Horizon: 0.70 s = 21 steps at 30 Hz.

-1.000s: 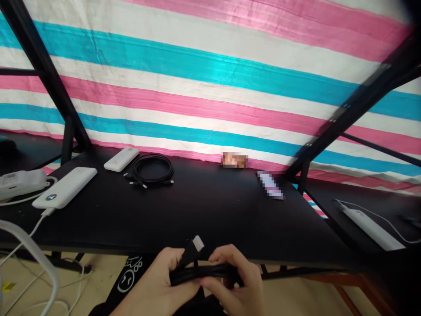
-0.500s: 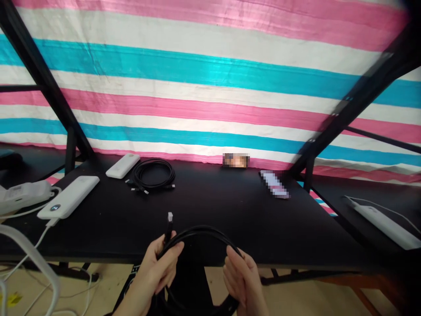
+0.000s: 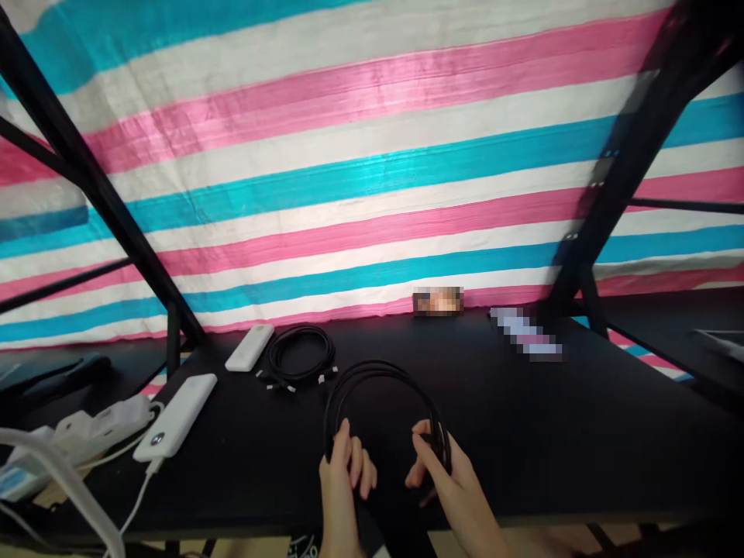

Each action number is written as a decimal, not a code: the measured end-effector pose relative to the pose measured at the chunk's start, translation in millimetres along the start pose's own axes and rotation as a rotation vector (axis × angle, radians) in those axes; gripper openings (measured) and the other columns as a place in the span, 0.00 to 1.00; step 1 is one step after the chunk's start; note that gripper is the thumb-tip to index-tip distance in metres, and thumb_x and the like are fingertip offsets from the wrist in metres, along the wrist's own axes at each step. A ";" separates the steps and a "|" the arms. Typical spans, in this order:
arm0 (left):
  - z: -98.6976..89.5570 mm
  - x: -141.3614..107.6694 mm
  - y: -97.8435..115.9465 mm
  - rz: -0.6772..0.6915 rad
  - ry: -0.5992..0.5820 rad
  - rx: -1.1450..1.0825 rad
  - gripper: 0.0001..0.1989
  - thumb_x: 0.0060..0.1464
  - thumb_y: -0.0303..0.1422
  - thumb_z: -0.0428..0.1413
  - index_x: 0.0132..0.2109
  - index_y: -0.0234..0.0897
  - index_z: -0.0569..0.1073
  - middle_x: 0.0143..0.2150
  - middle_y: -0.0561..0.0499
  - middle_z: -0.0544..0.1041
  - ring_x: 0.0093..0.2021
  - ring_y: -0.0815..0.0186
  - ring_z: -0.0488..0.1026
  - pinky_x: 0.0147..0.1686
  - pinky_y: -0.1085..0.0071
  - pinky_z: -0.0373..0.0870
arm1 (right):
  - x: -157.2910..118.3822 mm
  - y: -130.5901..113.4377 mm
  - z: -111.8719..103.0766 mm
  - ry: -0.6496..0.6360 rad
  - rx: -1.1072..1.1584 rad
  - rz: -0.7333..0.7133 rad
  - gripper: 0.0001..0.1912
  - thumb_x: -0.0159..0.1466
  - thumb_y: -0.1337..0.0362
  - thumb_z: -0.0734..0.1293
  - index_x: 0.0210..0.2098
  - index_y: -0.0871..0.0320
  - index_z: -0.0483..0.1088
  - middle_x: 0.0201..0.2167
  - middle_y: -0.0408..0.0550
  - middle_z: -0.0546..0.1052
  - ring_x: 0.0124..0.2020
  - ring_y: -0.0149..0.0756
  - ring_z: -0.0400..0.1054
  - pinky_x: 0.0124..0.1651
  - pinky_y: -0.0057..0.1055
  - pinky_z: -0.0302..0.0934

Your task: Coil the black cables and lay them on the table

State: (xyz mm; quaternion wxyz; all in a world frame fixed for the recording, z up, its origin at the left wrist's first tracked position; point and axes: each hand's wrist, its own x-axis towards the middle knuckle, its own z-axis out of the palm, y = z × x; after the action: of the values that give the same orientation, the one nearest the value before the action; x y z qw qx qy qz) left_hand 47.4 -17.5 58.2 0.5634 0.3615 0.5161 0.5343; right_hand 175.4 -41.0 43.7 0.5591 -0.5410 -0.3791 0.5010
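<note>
A black cable stands in a loose coil of several loops at the front of the black table, arching up between my two hands. The left side of the coil runs into my left hand, whose fingers are curled. My right hand grips the coil's right side, thumb and fingers bent round the strands. Beyond my left hand, a second coiled black cable lies flat on the table, with light plug ends at its near side.
White power banks lie at the left; the nearer one has a white cord plugged in. A power strip with adapters sits at the left edge. Blurred-out flat items are at the back right. Black frame bars slope upward.
Both hands have lifted the coil forward, over the table, and moved closer together. The plug end that stuck up by my left hand is no longer distinct there. The camera view has tilted.
</note>
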 end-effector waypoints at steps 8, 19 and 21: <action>-3.9 49.4 4.5 0.212 0.092 0.683 0.07 0.52 0.37 0.52 0.33 0.38 0.68 0.36 0.45 0.73 0.44 0.53 0.70 0.50 0.57 0.60 | 44.4 33.5 -6.8 0.081 -0.185 0.012 0.16 0.58 0.55 0.61 0.42 0.57 0.62 0.13 0.34 0.66 0.05 0.26 0.55 0.07 0.18 0.45; -17.2 61.5 -23.5 0.384 0.062 1.136 0.28 0.61 0.37 0.45 0.65 0.29 0.56 0.68 0.36 0.52 0.69 0.52 0.44 0.63 0.53 0.43 | 85.4 25.1 -15.8 0.128 -0.189 -0.091 0.38 0.57 0.54 0.62 0.62 0.66 0.54 0.47 0.60 0.71 0.12 0.24 0.64 0.11 0.25 0.63; -20.7 56.2 -29.3 0.498 -0.018 1.164 0.26 0.63 0.38 0.43 0.65 0.38 0.57 0.70 0.42 0.51 0.70 0.55 0.42 0.63 0.52 0.45 | 84.3 28.2 -16.9 0.137 -0.178 -0.137 0.38 0.55 0.52 0.64 0.60 0.64 0.58 0.54 0.62 0.65 0.15 0.24 0.65 0.12 0.28 0.65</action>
State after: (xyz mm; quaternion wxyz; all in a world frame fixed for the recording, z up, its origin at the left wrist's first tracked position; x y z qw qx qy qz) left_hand 28.2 29.5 14.9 0.1377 0.7224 0.6178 0.2783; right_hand 205.2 34.5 3.8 0.5664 -0.5944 -0.4189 0.3878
